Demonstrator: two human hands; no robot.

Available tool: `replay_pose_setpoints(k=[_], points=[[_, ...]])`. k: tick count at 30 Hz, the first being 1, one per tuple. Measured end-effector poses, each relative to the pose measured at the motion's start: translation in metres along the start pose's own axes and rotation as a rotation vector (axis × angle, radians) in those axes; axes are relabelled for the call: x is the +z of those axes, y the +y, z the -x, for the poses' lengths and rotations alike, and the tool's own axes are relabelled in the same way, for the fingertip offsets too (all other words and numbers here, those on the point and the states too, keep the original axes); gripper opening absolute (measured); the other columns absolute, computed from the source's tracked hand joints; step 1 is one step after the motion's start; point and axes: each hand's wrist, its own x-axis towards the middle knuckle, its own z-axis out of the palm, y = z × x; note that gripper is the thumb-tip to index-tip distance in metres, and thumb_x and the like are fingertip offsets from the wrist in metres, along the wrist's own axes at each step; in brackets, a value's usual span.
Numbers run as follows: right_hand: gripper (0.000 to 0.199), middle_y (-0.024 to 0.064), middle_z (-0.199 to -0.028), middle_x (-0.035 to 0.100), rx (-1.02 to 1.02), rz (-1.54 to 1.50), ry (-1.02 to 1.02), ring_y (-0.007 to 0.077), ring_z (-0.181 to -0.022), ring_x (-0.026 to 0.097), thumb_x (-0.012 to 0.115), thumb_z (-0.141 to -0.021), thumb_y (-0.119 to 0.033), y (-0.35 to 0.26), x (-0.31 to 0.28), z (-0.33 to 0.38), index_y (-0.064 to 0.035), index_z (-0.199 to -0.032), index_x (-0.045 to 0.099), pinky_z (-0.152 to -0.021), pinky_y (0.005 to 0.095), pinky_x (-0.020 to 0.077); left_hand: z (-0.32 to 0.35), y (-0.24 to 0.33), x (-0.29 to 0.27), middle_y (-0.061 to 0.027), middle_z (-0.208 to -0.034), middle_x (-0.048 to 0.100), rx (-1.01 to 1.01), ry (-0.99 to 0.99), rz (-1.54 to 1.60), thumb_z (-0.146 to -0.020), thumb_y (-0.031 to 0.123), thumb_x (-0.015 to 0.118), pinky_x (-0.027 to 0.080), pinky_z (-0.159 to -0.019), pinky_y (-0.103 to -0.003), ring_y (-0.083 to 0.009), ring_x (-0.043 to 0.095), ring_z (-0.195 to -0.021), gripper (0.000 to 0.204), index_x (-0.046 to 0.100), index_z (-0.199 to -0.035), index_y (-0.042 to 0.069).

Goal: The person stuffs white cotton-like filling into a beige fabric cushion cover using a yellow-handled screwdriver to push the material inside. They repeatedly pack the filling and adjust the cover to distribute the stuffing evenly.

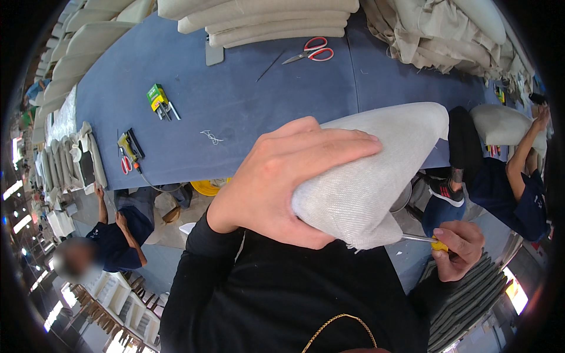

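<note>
A pale grey fabric-covered cushion [376, 165] is raised in front of my chest, at the near edge of the blue table. My left hand [276, 182] is wrapped round its left end, fingers across the top and thumb underneath. Frayed cloth shows along its lower edge. In my right hand [460, 250], lower right, is a screwdriver [438, 241] with a yellow handle. Its metal shaft points left at the cushion's lower right corner; the tip is hidden by the cloth, so I cannot tell whether it is inserted.
On the blue table [235, 106] lie red-handled scissors [309, 52], a green-yellow box of staples [158, 97], a staple gun [130, 145] and loose thread [210, 137]. Stacked cushions [265, 23] and piled fabric [435, 35] line the far side. Co-workers [126, 235] sit at left and right.
</note>
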Motion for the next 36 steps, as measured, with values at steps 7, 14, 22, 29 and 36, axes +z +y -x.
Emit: replay_pose_setpoints(k=[7,14,22,29,36], points=[[0.037,0.0132,-0.074,0.07,-0.078,-0.011,0.055,0.0141,-0.051,0.063,0.078,-0.08,-0.016,-0.002,0.013,-0.011,-0.0036,-0.115,0.081,-0.046,0.0235,0.0449,-0.003,0.003,0.001,-0.0176,-0.14,0.071,-0.019,-0.01,0.011,-0.059,0.056,0.083,0.044,-0.08,-0.034,-0.028,0.073,-0.117,0.099,0.069,-0.138,-0.003],[0.032,0.0103,-0.08,0.072,0.13,0.154,-0.05,0.0224,-0.066,0.065,0.077,-0.087,-0.033,-0.033,-0.005,-0.015,-0.0112,-0.11,0.08,-0.064,0.0357,0.0462,0.001,0.002,0.002,-0.0176,-0.139,0.071,-0.004,-0.021,-0.001,-0.063,0.06,0.084,0.044,-0.079,-0.035,-0.029,0.072,-0.122,0.098,0.069,-0.138,-0.002],[0.036,0.0077,-0.073,0.066,0.015,0.288,0.009,0.0132,-0.052,0.056,0.08,-0.081,-0.02,-0.046,-0.005,-0.027,-0.0116,-0.116,0.082,-0.047,0.027,0.0349,-0.003,0.004,0.006,-0.0176,-0.139,0.072,0.001,-0.027,0.006,-0.063,0.06,0.085,0.044,-0.078,-0.035,-0.03,0.072,-0.122,0.098,0.069,-0.137,-0.002],[0.037,0.0113,-0.076,0.071,0.13,0.035,-0.045,0.0197,-0.055,0.064,0.08,-0.087,-0.031,-0.013,-0.004,-0.014,-0.0029,-0.11,0.08,-0.05,0.029,0.0435,-0.011,0.013,0.003,-0.0134,-0.139,0.07,-0.061,0.01,0.038,-0.061,0.035,0.086,0.046,-0.088,-0.036,-0.0285,0.069,-0.12,0.08,0.069,-0.134,0.006],[0.046,0.0137,-0.074,0.073,0.353,-0.449,-0.013,0.0209,-0.063,0.071,0.076,-0.092,-0.041,0.054,-0.015,0.056,0.0033,-0.104,0.079,-0.057,0.0283,0.0504,-0.023,-0.003,0.013,-0.0153,-0.142,0.065,0.237,0.144,0.046,-0.072,0.02,0.087,0.046,-0.094,-0.04,-0.0306,0.065,-0.119,0.048,0.071,-0.117,0.02]])
